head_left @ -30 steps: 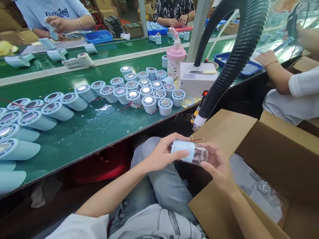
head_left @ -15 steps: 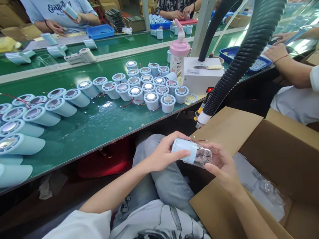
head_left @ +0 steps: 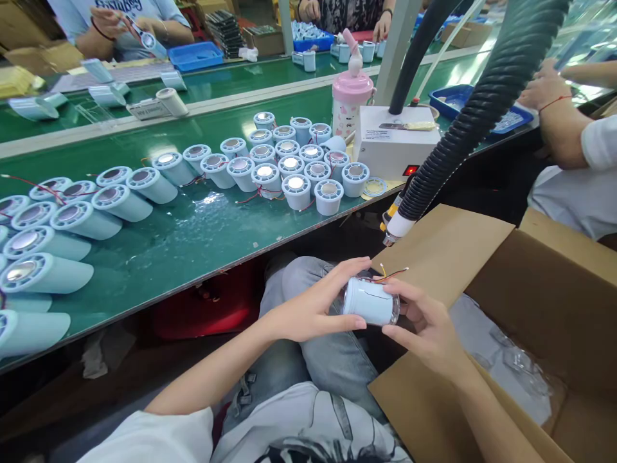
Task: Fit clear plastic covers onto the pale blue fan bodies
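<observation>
From my position at the bench, to the left of the white unit (head_left: 398,143), smooth pale-blue cylinders (head_left: 89,222) with slotted ends and round silvery discs occupy the glossy green bench (head_left: 202,235). Below the unit, the left hand (head_left: 308,310) is spread about one end of a pale-blue housing (head_left: 370,303); whether it presses on it is not clear to me. The housing sits inside a clear cup (head_left: 396,311), thin wires (head_left: 394,274) protruding above. The right hand (head_left: 430,323) grips the cup between thumb and fingers. A ribbed black hose (head_left: 453,148) slants across the unit's right side. Right of the unit, a blue tray (head_left: 437,99) contains small pale pieces. Below right of it, a brown cardboard carton (head_left: 559,289) contains transparent vessels (head_left: 520,361) on white sheeting (head_left: 475,321).
</observation>
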A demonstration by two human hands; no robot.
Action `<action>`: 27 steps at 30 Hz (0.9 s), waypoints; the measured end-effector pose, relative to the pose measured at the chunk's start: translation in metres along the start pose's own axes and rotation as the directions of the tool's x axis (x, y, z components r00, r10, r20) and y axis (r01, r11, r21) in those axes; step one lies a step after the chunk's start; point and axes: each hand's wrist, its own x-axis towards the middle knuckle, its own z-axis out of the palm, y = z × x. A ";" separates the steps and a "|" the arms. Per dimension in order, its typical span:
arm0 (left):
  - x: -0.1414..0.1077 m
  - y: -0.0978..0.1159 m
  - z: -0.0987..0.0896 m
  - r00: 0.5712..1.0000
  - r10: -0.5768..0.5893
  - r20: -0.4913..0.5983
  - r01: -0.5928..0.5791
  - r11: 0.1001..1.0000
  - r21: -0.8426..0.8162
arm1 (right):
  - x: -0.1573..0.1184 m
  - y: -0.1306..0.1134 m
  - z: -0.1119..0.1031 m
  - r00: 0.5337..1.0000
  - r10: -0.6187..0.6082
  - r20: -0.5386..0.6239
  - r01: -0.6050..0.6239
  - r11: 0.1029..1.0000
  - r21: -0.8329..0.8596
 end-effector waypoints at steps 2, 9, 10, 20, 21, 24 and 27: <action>0.000 -0.003 -0.001 0.996 -0.091 0.024 0.094 0.984 -0.154 | 0.000 0.001 -0.001 1.000 -0.017 0.012 0.018 0.998 -0.062; -0.003 -0.004 -0.001 0.988 -0.153 0.010 0.148 0.937 -0.316 | 0.001 -0.005 -0.005 0.997 0.000 0.072 0.006 0.997 -0.072; -0.004 -0.003 -0.001 0.988 -0.156 0.001 0.148 0.935 -0.322 | 0.002 -0.006 -0.006 0.997 0.004 0.073 -0.002 1.000 -0.031; 0.061 -0.021 -0.009 0.972 -0.210 -0.105 0.145 0.888 -0.436 | 0.018 0.042 -0.002 0.964 0.030 -0.264 0.023 0.980 0.195; 0.075 -0.024 -0.010 0.972 -0.206 -0.110 0.139 0.887 -0.441 | 0.022 0.048 -0.003 0.952 0.019 -0.306 0.037 0.984 0.177; 0.105 -0.031 -0.014 0.978 -0.176 -0.114 0.113 0.901 -0.420 | 0.035 0.062 -0.011 0.925 -0.011 -0.379 0.063 0.990 0.126; 0.117 -0.037 -0.014 0.974 -0.176 -0.143 0.108 0.914 -0.391 | 0.040 0.064 -0.019 0.922 -0.025 -0.386 0.070 0.992 0.104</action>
